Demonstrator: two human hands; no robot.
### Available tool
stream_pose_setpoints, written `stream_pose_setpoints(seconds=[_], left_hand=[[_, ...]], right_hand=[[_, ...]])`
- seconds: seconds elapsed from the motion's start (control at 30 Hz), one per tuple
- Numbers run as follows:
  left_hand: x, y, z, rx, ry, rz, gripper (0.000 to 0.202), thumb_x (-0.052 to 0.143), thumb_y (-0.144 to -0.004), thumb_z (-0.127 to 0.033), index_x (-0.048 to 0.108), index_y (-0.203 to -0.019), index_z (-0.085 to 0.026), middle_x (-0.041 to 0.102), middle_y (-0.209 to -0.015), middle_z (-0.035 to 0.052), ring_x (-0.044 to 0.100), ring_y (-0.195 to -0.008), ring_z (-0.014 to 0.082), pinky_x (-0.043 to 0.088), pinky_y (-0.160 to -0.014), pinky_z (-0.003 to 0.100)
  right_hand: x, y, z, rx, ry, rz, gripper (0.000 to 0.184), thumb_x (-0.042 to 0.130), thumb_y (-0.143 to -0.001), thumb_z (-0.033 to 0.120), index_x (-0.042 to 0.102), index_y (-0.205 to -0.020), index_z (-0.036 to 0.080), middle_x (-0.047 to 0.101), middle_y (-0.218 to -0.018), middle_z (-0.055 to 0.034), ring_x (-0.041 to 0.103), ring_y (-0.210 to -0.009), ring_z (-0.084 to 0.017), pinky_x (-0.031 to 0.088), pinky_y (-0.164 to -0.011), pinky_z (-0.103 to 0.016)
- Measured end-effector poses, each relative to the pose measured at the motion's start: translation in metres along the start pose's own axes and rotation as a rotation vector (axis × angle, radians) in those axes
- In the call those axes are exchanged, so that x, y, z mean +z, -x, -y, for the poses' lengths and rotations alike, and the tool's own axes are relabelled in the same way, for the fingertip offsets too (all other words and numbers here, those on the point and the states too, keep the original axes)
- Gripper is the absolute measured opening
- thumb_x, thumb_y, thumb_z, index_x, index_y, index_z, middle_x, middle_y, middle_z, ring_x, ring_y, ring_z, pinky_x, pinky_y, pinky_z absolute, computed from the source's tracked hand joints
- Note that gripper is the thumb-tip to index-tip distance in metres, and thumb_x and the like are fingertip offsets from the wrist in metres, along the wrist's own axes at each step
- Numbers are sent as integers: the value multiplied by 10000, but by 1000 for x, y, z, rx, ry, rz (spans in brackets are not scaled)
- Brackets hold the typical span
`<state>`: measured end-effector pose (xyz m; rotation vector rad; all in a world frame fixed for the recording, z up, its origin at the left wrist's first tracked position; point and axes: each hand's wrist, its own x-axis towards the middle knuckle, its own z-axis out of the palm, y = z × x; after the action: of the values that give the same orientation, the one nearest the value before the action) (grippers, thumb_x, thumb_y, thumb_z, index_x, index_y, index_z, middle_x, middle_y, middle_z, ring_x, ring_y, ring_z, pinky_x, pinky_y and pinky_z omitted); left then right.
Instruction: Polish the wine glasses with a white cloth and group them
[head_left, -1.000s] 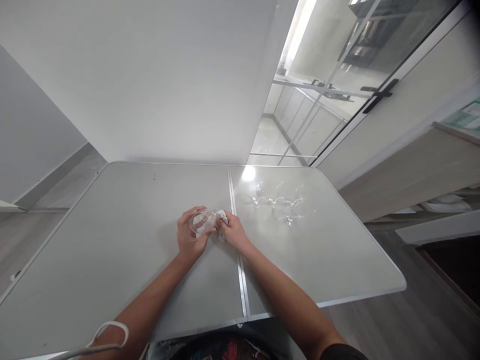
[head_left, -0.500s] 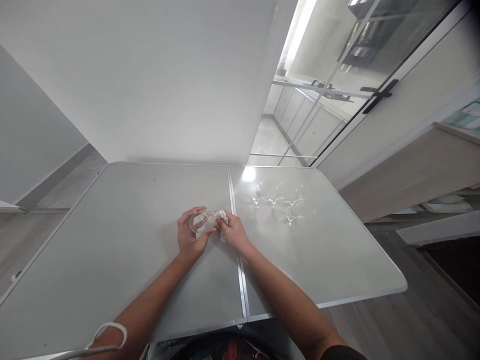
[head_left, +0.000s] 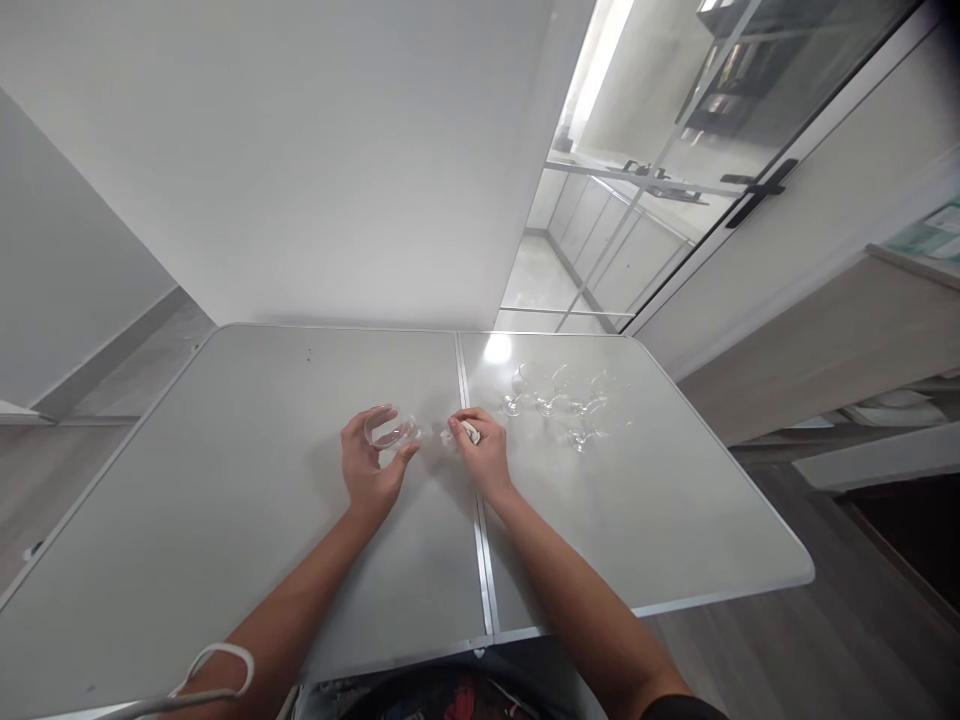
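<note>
My left hand (head_left: 372, 462) is wrapped round a clear stemmed glass (head_left: 393, 433), held tilted above the table with its mouth toward the left and its base toward the right. A short gap to the right, my right hand (head_left: 484, 450) is closed on a crumpled white tissue (head_left: 471, 432), which pokes out between the thumb and fingers. Tissue and glass are apart. Farther right, several more clear stemmed glasses (head_left: 550, 402) stand on the table; their outlines are faint against the pale top.
The grey folding table (head_left: 247, 480) has a metal seam (head_left: 484, 570) down its middle. Behind it rises a white wall (head_left: 337, 180), and a glazed door (head_left: 637, 200) is at the back right. A white cable loop (head_left: 225, 655) shows by my left forearm.
My right hand and the tissue have come off the glass and moved right. My left hand has shifted slightly left with the glass. The standing glasses have not moved.
</note>
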<state>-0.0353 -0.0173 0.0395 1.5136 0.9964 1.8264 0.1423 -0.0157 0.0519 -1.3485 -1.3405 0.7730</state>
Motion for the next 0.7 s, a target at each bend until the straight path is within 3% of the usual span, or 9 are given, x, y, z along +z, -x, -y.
stream_pose_setpoints(seconds=[0.07, 0.17, 0.23, 0.33, 0.5, 0.6, 0.7], left_hand=[[-1, -1, 1, -20, -30, -8, 699, 876, -751, -322, 495, -1335, -277, 556, -1311, 109, 647, -1167, 254, 661, -866, 450], [-2, 0, 5, -35, -71, -3, 680, 875, -747, -361, 530, -1324, -261, 574, -1300, 114, 653, -1155, 261, 664, -850, 439], [-2, 1, 6, -16, -77, 13, 680, 876, -744, -381, 543, -1323, -253, 587, -1294, 116, 664, -1144, 264, 662, -855, 439], [-1, 3, 7, 11, -82, 60, 679, 869, -750, -413, 550, -1324, -246, 615, -1274, 118, 684, -1123, 269, 664, -845, 443], [-1, 8, 9, 50, -81, 174, 649, 831, -801, -363, 529, -1365, -255, 641, -1268, 125, 691, -1149, 281, 669, -843, 445], [0, 12, 14, 81, -92, 233, 663, 851, -777, -335, 544, -1358, -250, 656, -1265, 131, 701, -1142, 290, 666, -858, 445], [1, 16, 21, 81, -81, 261, 672, 862, -760, -328, 555, -1353, -251, 664, -1269, 138, 685, -1177, 306, 659, -885, 468]], right_hand=[[-4, -1, 4, -47, -67, 47, 213, 615, -922, 423, 639, -933, 211, 741, -1010, -76, 662, -897, -207, 491, -812, -316], [-5, -1, 5, -44, -131, 239, 306, 627, -914, 364, 570, -1180, 225, 748, -860, -16, 633, -727, -171, 475, -724, -287], [-2, 1, 5, -65, -89, 352, 332, 668, -891, 388, 621, -1171, 216, 713, -760, 13, 570, -629, -145, 438, -666, -263], [5, 6, 3, -119, 21, 422, 317, 721, -848, 438, 719, -1065, 207, 668, -740, 23, 502, -593, -117, 391, -624, -241], [11, 12, -3, -180, 233, 432, 221, 611, -886, 308, 759, -1033, 234, 654, -733, 22, 510, -626, -129, 371, -641, -234], [13, 13, -11, -211, 340, 423, 302, 628, -848, 264, 741, -1128, 256, 683, -776, 9, 544, -649, -147, 358, -643, -239], [14, 12, -18, -240, 479, 391, 248, 658, -811, 254, 727, -1049, 239, 693, -794, -8, 555, -654, -158, 316, -618, -245]])
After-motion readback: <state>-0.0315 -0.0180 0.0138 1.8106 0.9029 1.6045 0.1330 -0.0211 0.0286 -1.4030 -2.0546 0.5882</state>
